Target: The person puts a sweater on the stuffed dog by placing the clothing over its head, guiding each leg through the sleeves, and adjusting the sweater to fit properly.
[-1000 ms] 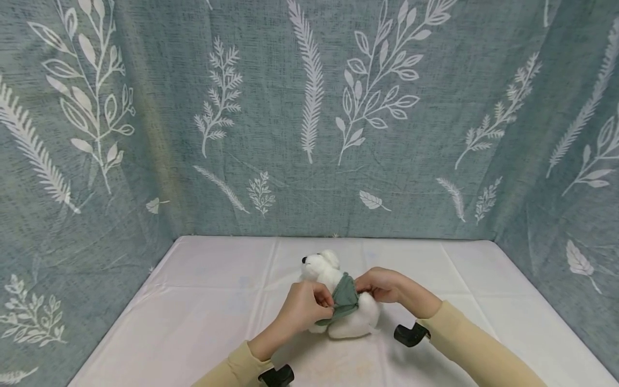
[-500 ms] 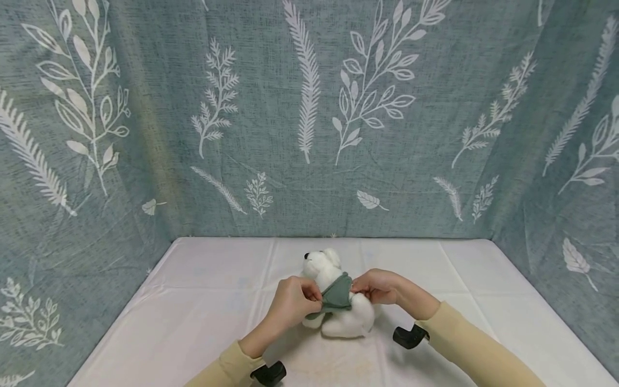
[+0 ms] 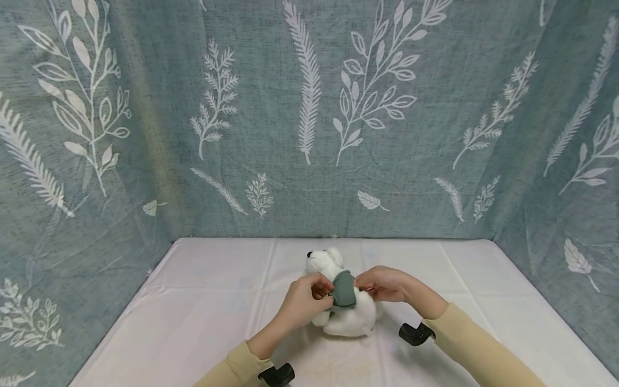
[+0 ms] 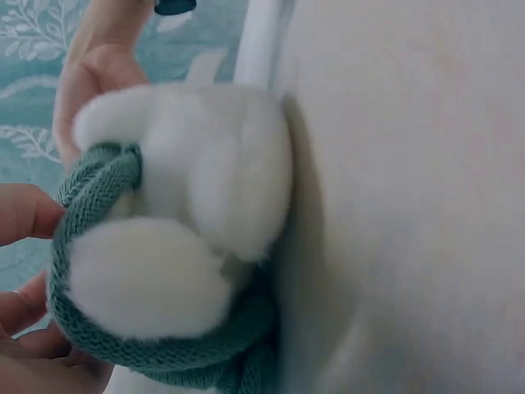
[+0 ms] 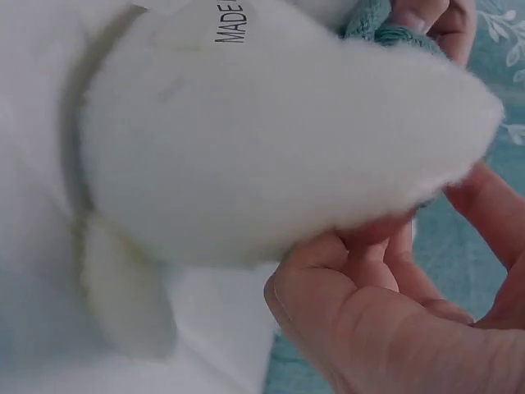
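Toy: a white plush bear (image 3: 338, 306) lies on its side on the white tablecloth (image 3: 203, 312), near the middle of the table, snout toward the far wall.
Garment: a small green knitted sweater (image 3: 344, 289) is bunched round the bear's middle; the left wrist view shows its ribbed edge (image 4: 90, 185) wrapped about a fluffy limb.
Left hand: the left hand (image 3: 304, 302) has its fingers curled on the sweater's near edge — a pinch, not a flat press.
Right hand: the right hand (image 3: 382, 284) grips the far edge of the knit against the bear's back, fingers bent; the right wrist view shows its fingers (image 5: 385, 271) tucked under the plush.
Step in hand, as judged: working the sweater along the body.
Doing it well: both hands should pull evenly, so the knit slides rather than twists — and the hem should be stretched wide over the thick fur before it moves.
Risk: a limb caught inside the rib would bunch the knit.
Label: a sewn tag (image 5: 230, 20) shows on the plush; it should stay out of the hem.
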A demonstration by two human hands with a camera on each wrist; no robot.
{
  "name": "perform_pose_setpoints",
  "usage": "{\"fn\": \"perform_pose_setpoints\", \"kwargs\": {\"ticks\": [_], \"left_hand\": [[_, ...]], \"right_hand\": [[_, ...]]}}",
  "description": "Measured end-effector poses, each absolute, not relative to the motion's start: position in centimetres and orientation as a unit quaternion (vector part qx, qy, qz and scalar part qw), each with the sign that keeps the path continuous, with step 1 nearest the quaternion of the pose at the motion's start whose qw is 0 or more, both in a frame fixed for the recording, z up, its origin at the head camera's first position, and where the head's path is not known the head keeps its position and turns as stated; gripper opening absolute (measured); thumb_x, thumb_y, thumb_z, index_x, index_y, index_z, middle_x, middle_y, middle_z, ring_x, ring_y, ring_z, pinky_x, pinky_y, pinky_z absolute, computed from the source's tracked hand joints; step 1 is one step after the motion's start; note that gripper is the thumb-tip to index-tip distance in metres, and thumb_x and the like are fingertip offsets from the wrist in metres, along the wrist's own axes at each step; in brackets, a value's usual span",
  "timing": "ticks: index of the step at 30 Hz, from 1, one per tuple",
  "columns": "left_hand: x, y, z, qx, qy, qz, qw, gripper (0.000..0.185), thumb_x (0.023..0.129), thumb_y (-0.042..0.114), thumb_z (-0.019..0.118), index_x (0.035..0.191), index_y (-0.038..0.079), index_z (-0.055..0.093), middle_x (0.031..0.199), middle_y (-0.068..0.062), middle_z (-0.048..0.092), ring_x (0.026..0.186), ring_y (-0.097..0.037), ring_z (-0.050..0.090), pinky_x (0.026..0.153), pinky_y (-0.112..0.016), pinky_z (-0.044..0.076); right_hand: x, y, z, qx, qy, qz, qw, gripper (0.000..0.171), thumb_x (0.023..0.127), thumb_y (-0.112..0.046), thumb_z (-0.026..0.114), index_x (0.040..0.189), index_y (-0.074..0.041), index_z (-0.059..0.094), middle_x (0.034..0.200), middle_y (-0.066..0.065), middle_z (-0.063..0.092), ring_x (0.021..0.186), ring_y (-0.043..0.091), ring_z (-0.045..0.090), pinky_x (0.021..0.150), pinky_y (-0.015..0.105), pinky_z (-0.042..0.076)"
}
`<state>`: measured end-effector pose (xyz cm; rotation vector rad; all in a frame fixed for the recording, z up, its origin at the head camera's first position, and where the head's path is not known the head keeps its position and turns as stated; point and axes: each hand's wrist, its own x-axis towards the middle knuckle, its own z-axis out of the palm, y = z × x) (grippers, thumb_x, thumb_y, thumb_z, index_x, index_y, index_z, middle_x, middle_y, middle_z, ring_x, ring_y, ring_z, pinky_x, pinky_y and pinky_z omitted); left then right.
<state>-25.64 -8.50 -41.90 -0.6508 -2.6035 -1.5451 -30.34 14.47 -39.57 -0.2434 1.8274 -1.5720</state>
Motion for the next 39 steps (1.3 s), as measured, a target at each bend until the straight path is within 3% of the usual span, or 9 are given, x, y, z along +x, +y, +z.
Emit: {"fn": "perform_pose_setpoints", "kwargs": {"ticks": [3,5,7,9,12,17,23,26,39], "left_hand": [[-25.4,-8.2,-41.7,-0.207,-0.831,-0.517,0.009,0.017,0.082,0.012,0.070,0.098,0.008,0.067,0.093,-0.003,0.068,0.080,-0.010,0.062,0.070,-0.020,0.051],[-25.3,-8.2,-41.6,-0.201,-0.823,-0.531,0.001,0.019,0.082,0.013,0.071,0.100,0.006,0.068,0.094,-0.005,0.069,0.082,-0.012,0.064,0.071,-0.019,0.052],[-25.3,-8.1,-41.6,-0.194,-0.811,-0.551,-0.007,0.021,0.082,0.014,0.072,0.100,0.004,0.068,0.094,-0.007,0.069,0.082,-0.014,0.064,0.070,-0.020,0.052],[-25.3,-8.0,-41.6,-0.186,-0.800,-0.570,-0.015,0.022,0.081,0.014,0.074,0.099,0.002,0.068,0.093,-0.009,0.069,0.082,-0.015,0.065,0.070,-0.020,0.052],[-25.3,-7.7,-41.8,-0.176,-0.789,-0.589,-0.018,0.023,0.078,0.012,0.076,0.096,0.000,0.067,0.089,-0.011,0.070,0.080,-0.014,0.065,0.068,-0.021,0.052],[-25.3,-7.1,-42.2,-0.159,-0.800,-0.578,-0.005,0.017,0.075,0.006,0.077,0.087,0.002,0.066,0.079,-0.006,0.068,0.071,-0.009,0.062,0.063,-0.021,0.051],[-25.4,-7.1,-42.7,-0.154,-0.828,-0.539,0.022,0.010,0.074,0.003,0.073,0.081,0.008,0.067,0.072,-0.001,0.065,0.066,-0.009,0.061,0.058,-0.023,0.051],[-25.6,-7.6,-42.7,-0.145,-0.837,-0.527,0.030,0.010,0.073,0.003,0.073,0.079,0.009,0.067,0.072,-0.001,0.066,0.066,-0.009,0.061,0.058,-0.025,0.051],[-26.1,-9.3,-42.6,-0.089,-0.851,-0.513,0.066,0.007,0.073,0.004,0.072,0.077,0.008,0.068,0.070,0.000,0.064,0.063,-0.010,0.059,0.058,-0.027,0.050]], "right_hand": [[-29.7,14.5,-39.1,-0.110,0.742,-0.577,0.323,0.010,0.094,-0.014,0.054,0.087,-0.008,0.058,0.078,-0.004,0.050,0.069,0.007,0.042,0.069,0.024,0.039],[-29.3,14.4,-38.8,-0.129,0.779,-0.537,0.297,0.017,0.093,-0.019,0.057,0.102,-0.005,0.059,0.087,-0.003,0.056,0.076,0.009,0.047,0.073,0.027,0.041],[-28.9,14.1,-38.5,-0.142,0.812,-0.497,0.270,0.026,0.091,-0.023,0.059,0.107,-0.002,0.058,0.086,-0.003,0.057,0.078,0.009,0.048,0.076,0.031,0.042],[-28.8,13.7,-38.5,-0.152,0.831,-0.474,0.250,0.024,0.091,-0.024,0.060,0.102,-0.003,0.059,0.082,-0.003,0.056,0.078,0.010,0.049,0.076,0.032,0.042],[-28.7,13.3,-38.6,-0.156,0.836,-0.471,0.233,0.016,0.090,-0.020,0.058,0.081,-0.007,0.055,0.066,-0.004,0.044,0.064,0.010,0.040,0.066,0.029,0.037],[-28.7,12.9,-38.6,-0.145,0.837,-0.476,0.227,0.029,0.086,-0.016,0.058,0.062,-0.014,0.042,0.056,-0.005,0.031,0.054,0.011,0.028,0.060,0.027,0.029],[-28.9,12.9,-38.7,-0.145,0.818,-0.501,0.242,0.019,0.085,-0.013,0.056,0.067,-0.014,0.053,0.054,-0.008,0.034,0.051,0.007,0.026,0.055,0.024,0.029],[-29.0,13.1,-38.8,-0.157,0.786,-0.537,0.264,0.022,0.087,-0.011,0.054,0.065,-0.013,0.051,0.054,-0.008,0.030,0.049,0.006,0.024,0.054,0.022,0.027],[-29.6,13.4,-38.6,-0.102,0.759,-0.560,0.315,0.015,0.082,-0.012,0.060,0.067,-0.013,0.064,0.051,-0.008,0.029,0.050,0.006,0.026,0.052,0.020,0.030]]}}
